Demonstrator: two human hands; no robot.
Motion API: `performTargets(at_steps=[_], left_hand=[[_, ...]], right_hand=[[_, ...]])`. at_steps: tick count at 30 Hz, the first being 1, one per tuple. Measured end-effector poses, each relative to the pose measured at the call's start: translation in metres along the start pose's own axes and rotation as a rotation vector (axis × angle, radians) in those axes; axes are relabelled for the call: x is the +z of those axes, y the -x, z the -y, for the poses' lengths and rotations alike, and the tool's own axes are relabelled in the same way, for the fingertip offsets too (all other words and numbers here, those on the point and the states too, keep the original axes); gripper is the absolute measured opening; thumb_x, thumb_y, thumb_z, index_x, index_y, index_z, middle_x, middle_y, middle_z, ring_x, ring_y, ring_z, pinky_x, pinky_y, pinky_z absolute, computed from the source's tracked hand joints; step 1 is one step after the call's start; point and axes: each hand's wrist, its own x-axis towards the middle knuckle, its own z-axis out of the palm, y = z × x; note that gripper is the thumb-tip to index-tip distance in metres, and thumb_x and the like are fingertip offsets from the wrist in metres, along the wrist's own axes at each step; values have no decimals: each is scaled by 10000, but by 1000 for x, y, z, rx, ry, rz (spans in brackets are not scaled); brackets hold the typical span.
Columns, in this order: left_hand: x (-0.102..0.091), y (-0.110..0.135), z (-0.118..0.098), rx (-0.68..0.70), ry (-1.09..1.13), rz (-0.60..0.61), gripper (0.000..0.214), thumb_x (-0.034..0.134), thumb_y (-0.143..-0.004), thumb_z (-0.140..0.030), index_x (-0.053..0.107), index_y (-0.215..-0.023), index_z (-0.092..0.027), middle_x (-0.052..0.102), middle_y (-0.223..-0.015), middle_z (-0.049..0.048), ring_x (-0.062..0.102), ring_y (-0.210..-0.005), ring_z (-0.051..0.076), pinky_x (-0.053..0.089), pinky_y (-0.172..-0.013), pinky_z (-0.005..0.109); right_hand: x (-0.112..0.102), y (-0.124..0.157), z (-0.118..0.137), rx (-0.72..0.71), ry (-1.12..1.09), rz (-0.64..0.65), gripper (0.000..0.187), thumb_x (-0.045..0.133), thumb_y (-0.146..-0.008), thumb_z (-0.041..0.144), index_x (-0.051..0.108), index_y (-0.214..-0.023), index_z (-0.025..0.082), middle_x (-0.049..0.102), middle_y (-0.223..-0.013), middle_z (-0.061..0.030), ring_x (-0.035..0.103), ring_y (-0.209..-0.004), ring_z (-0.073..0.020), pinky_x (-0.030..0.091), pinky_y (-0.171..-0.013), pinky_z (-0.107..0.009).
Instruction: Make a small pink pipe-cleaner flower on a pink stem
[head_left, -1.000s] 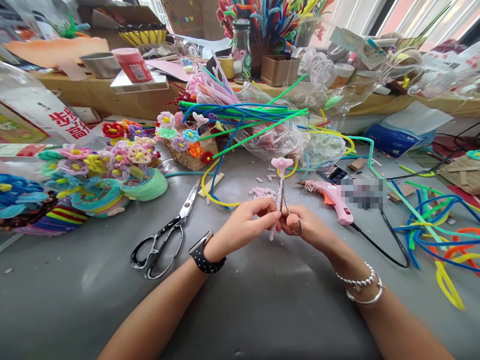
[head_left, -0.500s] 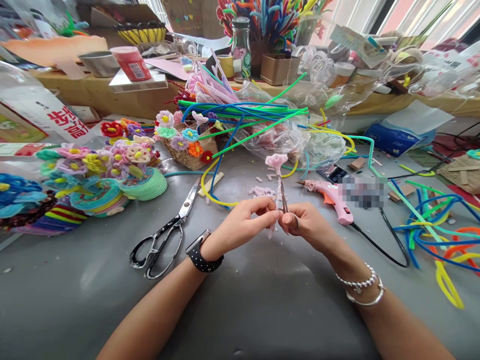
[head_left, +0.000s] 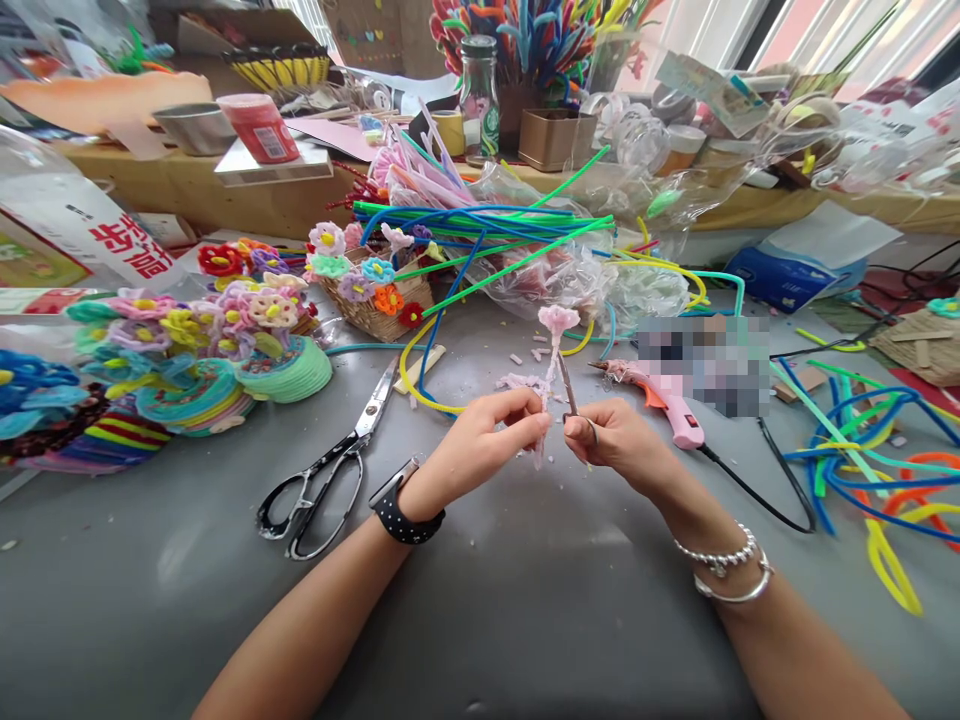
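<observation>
Between the fingertips of my left hand (head_left: 499, 440) is the stem of a pale pink pipe-cleaner flower (head_left: 559, 320), its bloom standing upright above the hand. My right hand (head_left: 619, 440) is closed on a small pair of scissors (head_left: 568, 383), whose blades point up beside the flower's stem. The blades look close together and a little apart from the stem. Pink fuzz clippings (head_left: 523, 382) lie on the grey table (head_left: 480, 620) behind and below the hands. Part of the stem is hidden by my left fingers.
Large black-handled scissors (head_left: 326, 480) lie left of my hands. A pink glue gun (head_left: 667, 395) with a cord rests to the right. Finished flower pots (head_left: 285, 368) stand at the left, loose pipe cleaners (head_left: 862, 430) at the right. Green pipe cleaners (head_left: 525, 265) lie across plastic bags behind.
My right hand and the small scissors have moved slightly right, away from my left hand. The flower has turned a little, and its bloom has shifted slightly right.
</observation>
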Motion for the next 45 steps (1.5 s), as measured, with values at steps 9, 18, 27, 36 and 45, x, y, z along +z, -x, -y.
performTargets(at_steps=[9, 18, 27, 36, 45], left_hand=[[-5, -4, 11, 9, 131, -368, 216, 432, -803, -259, 451, -612, -162, 451, -588, -35, 430, -579, 77, 351, -594, 213], [-3, -7, 10, -23, 81, -330, 208, 377, -828, -271, 494, -703, -152, 553, -685, 6, 496, -632, 92, 379, -621, 223], [-13, -3, 17, -158, -511, -396, 179, 311, -826, -244, 397, -677, -196, 574, -600, 2, 523, -528, 122, 354, -523, 244], [0, -5, 31, -226, -181, -196, 206, 258, -846, -362, 355, -754, -204, 592, -818, 36, 618, -572, 127, 465, -517, 240], [-8, -3, 30, -305, -115, -72, 213, 251, -843, -384, 317, -731, -215, 588, -604, -3, 599, -508, 145, 489, -504, 276]], right_hand=[[-18, 5, 1, 223, -10, 382, 731, 294, -631, 775, 565, -612, 97, 348, -413, 60, 227, -344, -27, 156, -362, -195], [-21, 6, 7, 305, 103, 311, 734, 311, -643, 761, 591, -513, 96, 257, -312, 78, 182, -310, -25, 140, -367, -210], [-40, 16, 6, 450, 250, 148, 597, 452, -649, 684, 605, -570, 112, 592, -549, -53, 546, -485, -104, 400, -490, -217], [-20, -1, -2, 127, 70, 112, 577, 436, -687, 656, 640, -702, 117, 640, -934, -120, 592, -853, -199, 437, -810, -322], [-20, 1, -4, 242, -43, 384, 598, 451, -670, 658, 632, -694, 89, 658, -834, -145, 625, -743, -192, 487, -719, -330]])
